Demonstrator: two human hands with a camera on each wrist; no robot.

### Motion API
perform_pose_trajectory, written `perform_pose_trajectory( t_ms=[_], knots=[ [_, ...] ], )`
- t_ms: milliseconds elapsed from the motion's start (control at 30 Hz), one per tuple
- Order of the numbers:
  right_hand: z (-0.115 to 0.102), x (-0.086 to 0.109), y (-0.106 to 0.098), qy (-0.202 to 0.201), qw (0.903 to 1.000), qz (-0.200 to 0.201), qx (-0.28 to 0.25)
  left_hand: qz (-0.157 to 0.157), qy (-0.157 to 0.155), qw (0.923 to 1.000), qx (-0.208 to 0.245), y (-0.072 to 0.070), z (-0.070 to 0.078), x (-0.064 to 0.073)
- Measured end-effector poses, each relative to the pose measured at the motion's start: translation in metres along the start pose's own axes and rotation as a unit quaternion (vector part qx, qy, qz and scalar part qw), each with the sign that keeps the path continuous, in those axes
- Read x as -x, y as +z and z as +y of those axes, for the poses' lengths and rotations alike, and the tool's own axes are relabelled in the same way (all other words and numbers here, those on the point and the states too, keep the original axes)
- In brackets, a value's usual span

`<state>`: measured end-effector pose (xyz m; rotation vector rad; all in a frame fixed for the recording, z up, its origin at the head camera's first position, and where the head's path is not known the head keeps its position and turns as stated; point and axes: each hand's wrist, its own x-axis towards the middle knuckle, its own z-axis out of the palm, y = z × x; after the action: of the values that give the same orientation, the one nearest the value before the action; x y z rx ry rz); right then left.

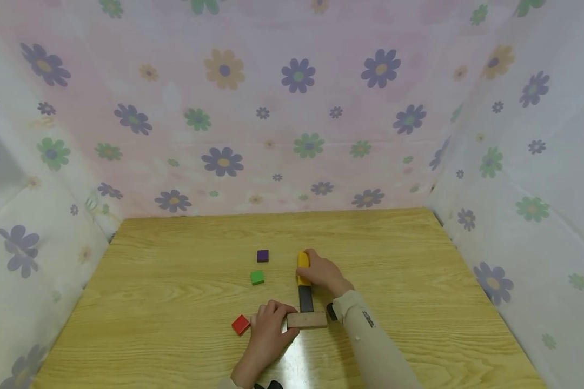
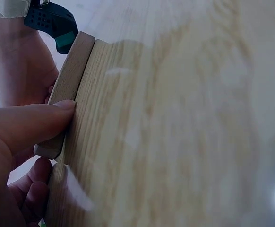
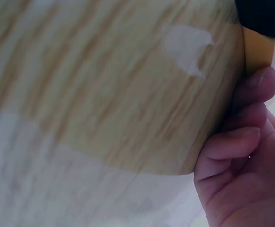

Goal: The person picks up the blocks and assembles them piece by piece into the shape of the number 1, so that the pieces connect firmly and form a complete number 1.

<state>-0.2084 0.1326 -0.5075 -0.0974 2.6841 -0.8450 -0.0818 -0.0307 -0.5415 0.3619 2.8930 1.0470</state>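
On a wood-grained bench [image 1: 151, 281], a black block [image 1: 305, 299] marks the clock's centre. A yellow block [image 1: 303, 261] lies at 12, end to end with it; a tan block [image 1: 309, 320] lies crosswise at 6, seemingly touching, forming an upside-down T. The right hand [image 1: 327, 274] grips the yellow block, thumb on its 9 o'clock side. The left hand [image 1: 270, 328] pinches the tan block's 9 o'clock end. A red block [image 1: 240, 324] sits at 8, a green block [image 1: 257, 277] at 10, a purple block [image 1: 263, 256] between 10 and 11. The step appears to be lining up three pieces; next probably calls for steadying the joints before letting go.
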Motion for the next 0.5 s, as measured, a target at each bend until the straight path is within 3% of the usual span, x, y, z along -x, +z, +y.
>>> perform_pose_trajectory(
  t_ms=[500],
  knots=[
    [0.0035, -0.0022, 0.0045, -0.021, 0.9993, 0.005, 0.029, 0.008, -0.003, 1.0, 0.001, 0.0017, 0.0003, -0.0001]
  ],
)
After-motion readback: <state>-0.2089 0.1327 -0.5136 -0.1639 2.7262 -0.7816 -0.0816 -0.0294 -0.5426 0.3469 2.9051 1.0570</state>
